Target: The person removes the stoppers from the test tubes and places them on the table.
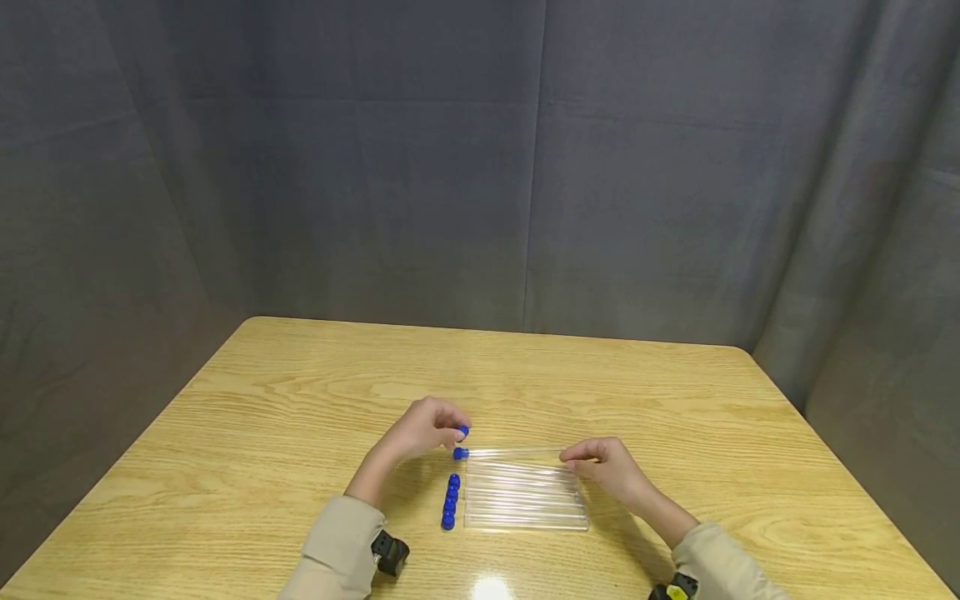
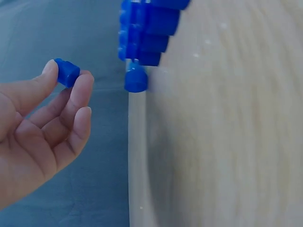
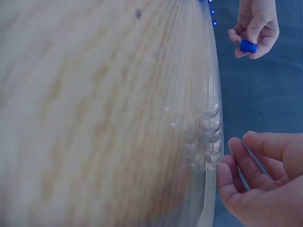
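Note:
My left hand (image 1: 427,429) pinches a small blue cap (image 2: 67,73) between thumb and fingertips, raised above the table. Below it lies a clear test tube (image 1: 517,454) with another blue cap (image 1: 461,453) at its left end. Several more clear tubes (image 1: 525,504) lie side by side, nearer the body. My right hand (image 1: 602,465) is by the rounded right ends of the tubes, fingers bent loosely with a gap between thumb and index finger in the right wrist view. Whether a fingertip touches a tube I cannot tell.
A column of blue caps (image 1: 449,502) lies just left of the tubes. Everything rests on a wood-grain table (image 1: 300,400), with a grey curtain (image 1: 420,208) behind it and at the sides.

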A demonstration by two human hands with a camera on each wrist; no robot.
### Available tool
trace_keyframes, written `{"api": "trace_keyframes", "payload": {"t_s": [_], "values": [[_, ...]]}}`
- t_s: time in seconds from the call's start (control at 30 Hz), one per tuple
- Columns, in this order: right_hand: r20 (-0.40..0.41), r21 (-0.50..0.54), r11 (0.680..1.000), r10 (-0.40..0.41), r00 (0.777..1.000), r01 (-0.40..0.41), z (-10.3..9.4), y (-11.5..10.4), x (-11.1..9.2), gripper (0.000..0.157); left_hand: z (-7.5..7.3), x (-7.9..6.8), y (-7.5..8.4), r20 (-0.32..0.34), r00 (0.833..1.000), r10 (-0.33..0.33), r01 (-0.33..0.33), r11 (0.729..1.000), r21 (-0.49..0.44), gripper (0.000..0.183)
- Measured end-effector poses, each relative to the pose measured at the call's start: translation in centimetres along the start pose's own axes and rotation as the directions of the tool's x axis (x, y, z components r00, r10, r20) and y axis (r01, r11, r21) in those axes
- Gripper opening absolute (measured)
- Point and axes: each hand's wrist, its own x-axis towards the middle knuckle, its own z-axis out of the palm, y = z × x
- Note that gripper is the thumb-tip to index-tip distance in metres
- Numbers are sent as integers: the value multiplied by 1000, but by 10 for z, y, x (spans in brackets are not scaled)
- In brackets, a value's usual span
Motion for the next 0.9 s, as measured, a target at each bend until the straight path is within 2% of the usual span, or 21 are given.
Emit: {"api": "trace_keyframes", "payload": {"t_s": [0.33, 0.6, 0.9], "values": [[5, -13, 1000, 8, 1000, -8, -1, 3, 1, 17, 4, -1, -4, -11, 999, -49, 50, 994, 92, 8], [3, -16, 1000, 1, 1000, -1, 0, 3, 1, 16, 4, -2, -3, 46, 999, -21, 14, 988, 153, 7], [9, 1, 1000, 2, 1000, -2, -1, 4, 1, 17, 6, -2, 0, 53, 999, -9, -4, 971, 239, 7]]}}
